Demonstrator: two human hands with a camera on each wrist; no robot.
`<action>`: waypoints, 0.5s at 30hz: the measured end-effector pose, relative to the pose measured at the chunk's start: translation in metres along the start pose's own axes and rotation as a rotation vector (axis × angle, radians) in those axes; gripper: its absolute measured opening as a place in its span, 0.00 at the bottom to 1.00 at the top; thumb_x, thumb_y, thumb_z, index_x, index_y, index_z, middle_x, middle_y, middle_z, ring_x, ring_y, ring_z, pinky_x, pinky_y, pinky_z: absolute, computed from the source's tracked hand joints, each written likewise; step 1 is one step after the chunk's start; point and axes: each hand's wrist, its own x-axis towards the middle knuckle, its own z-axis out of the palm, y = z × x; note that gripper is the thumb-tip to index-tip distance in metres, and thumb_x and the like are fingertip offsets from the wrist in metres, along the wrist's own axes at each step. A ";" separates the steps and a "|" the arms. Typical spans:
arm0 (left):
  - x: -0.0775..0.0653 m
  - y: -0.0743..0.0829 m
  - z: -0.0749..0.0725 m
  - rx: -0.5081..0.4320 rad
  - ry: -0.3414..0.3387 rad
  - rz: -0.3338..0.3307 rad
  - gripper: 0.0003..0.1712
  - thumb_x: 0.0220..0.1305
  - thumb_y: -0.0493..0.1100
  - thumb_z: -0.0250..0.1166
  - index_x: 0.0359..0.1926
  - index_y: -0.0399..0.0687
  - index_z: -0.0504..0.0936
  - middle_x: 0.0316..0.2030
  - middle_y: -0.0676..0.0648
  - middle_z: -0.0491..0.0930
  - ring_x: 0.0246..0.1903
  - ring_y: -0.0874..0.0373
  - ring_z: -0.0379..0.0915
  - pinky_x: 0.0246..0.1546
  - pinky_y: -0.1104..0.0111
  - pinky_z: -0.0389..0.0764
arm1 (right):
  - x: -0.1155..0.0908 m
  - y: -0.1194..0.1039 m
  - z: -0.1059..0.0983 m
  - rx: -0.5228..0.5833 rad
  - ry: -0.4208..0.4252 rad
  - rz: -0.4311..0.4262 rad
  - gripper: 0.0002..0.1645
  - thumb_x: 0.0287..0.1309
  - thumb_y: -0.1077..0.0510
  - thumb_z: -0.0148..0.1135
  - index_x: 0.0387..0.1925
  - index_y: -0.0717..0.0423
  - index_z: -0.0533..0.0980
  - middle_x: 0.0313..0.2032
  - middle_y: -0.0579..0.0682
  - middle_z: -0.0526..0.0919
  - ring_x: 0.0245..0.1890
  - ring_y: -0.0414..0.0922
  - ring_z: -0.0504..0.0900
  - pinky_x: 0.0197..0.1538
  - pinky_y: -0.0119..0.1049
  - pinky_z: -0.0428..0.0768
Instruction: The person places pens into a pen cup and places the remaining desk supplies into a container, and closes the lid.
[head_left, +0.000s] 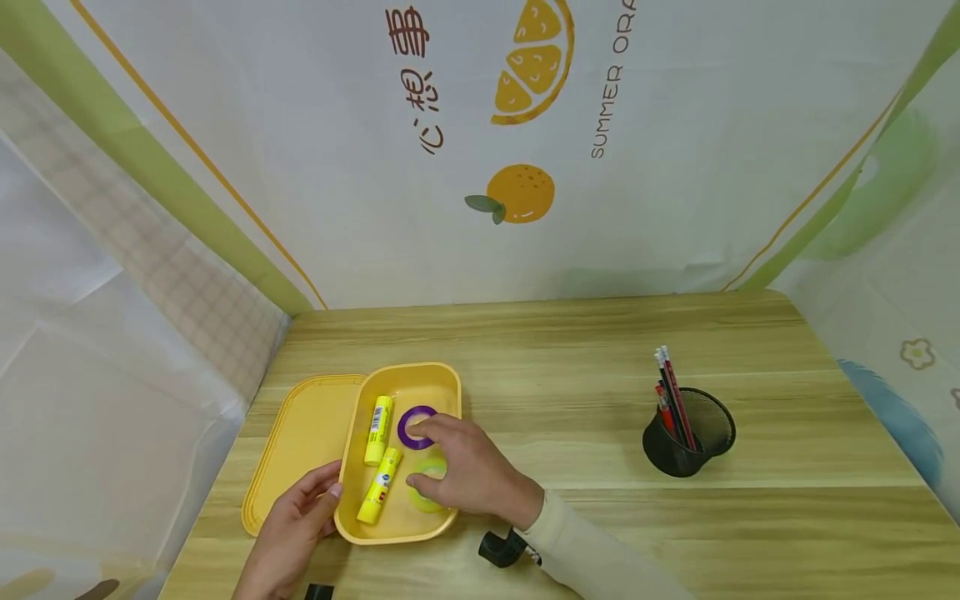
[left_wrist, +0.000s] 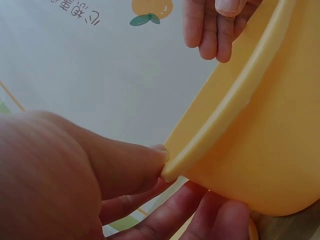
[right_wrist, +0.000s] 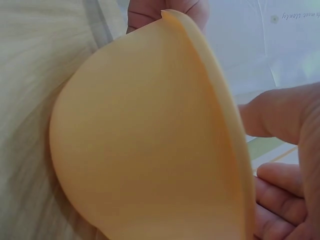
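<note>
A yellow plastic box [head_left: 397,537] stands tilted on the table, and my left hand [head_left: 294,521] pinches its left rim between thumb and fingers. Two yellow glue sticks, one upper [head_left: 378,429] and one lower [head_left: 380,486], lie inside along the left. On the right of the box are a purple tape roll [head_left: 408,443] and a yellow-green tape roll [head_left: 427,500]. My right hand [head_left: 476,467] reaches over the right rim, its thumb and forefinger spread above the tape rolls and partly covering both. In the left wrist view its fingers [left_wrist: 207,35] hang down above the rim, loosely straight.
A yellow lid [head_left: 300,442] lies partly beneath the box on the left. Farther right stands a black mesh pen cup [head_left: 678,454] holding several pencils [head_left: 675,400] and a red pen. Behind the wooden table [head_left: 555,358] hangs a printed white cloth [head_left: 375,208].
</note>
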 end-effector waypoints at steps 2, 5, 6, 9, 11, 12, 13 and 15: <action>0.000 0.000 0.000 0.000 0.000 0.001 0.28 0.85 0.41 0.51 0.79 0.39 0.63 0.71 0.34 0.70 0.56 0.60 0.79 0.47 0.68 0.87 | 0.000 0.000 -0.001 0.010 0.008 -0.003 0.35 0.61 0.47 0.77 0.65 0.55 0.79 0.63 0.46 0.84 0.65 0.43 0.82 0.69 0.38 0.79; -0.001 0.001 0.000 0.003 -0.001 0.005 0.28 0.85 0.40 0.52 0.79 0.39 0.63 0.70 0.34 0.71 0.54 0.62 0.80 0.46 0.68 0.87 | 0.000 0.001 -0.002 0.030 0.022 -0.007 0.35 0.61 0.48 0.77 0.66 0.56 0.78 0.62 0.47 0.84 0.64 0.43 0.82 0.68 0.39 0.79; -0.002 0.001 0.000 0.003 -0.002 0.006 0.28 0.85 0.40 0.52 0.79 0.39 0.63 0.70 0.34 0.71 0.53 0.62 0.80 0.46 0.68 0.87 | 0.000 0.001 -0.003 0.037 0.028 -0.008 0.35 0.61 0.49 0.77 0.66 0.56 0.78 0.62 0.47 0.84 0.63 0.43 0.83 0.68 0.39 0.80; -0.003 0.001 0.000 0.006 -0.002 0.008 0.28 0.85 0.40 0.52 0.79 0.39 0.63 0.69 0.34 0.72 0.51 0.65 0.80 0.45 0.69 0.87 | -0.001 0.002 -0.005 0.064 0.040 0.001 0.35 0.61 0.49 0.77 0.67 0.56 0.78 0.61 0.48 0.84 0.62 0.43 0.83 0.66 0.37 0.81; -0.003 0.002 0.000 0.009 0.000 0.007 0.28 0.85 0.40 0.52 0.79 0.39 0.63 0.69 0.34 0.71 0.51 0.65 0.80 0.45 0.69 0.87 | 0.000 0.002 -0.006 0.080 0.049 0.001 0.35 0.61 0.50 0.78 0.67 0.56 0.78 0.61 0.49 0.84 0.60 0.45 0.84 0.65 0.36 0.82; -0.003 0.002 0.000 0.008 0.001 0.005 0.28 0.85 0.40 0.52 0.79 0.39 0.63 0.69 0.35 0.71 0.51 0.65 0.80 0.45 0.69 0.87 | 0.000 0.003 -0.007 0.086 0.054 0.000 0.35 0.61 0.50 0.78 0.66 0.56 0.78 0.60 0.50 0.85 0.60 0.46 0.85 0.64 0.36 0.82; -0.003 0.002 -0.001 0.009 0.002 0.003 0.28 0.85 0.40 0.52 0.79 0.39 0.63 0.69 0.35 0.71 0.51 0.65 0.80 0.45 0.69 0.87 | 0.000 0.003 -0.007 0.092 0.060 -0.001 0.35 0.61 0.50 0.78 0.66 0.57 0.78 0.60 0.51 0.85 0.60 0.47 0.85 0.64 0.36 0.82; -0.003 0.002 -0.001 0.011 0.004 -0.001 0.28 0.85 0.41 0.52 0.79 0.39 0.64 0.69 0.35 0.72 0.50 0.65 0.80 0.45 0.69 0.87 | 0.000 0.004 -0.008 0.102 0.068 0.000 0.35 0.60 0.50 0.78 0.66 0.56 0.78 0.59 0.52 0.85 0.59 0.48 0.85 0.63 0.36 0.83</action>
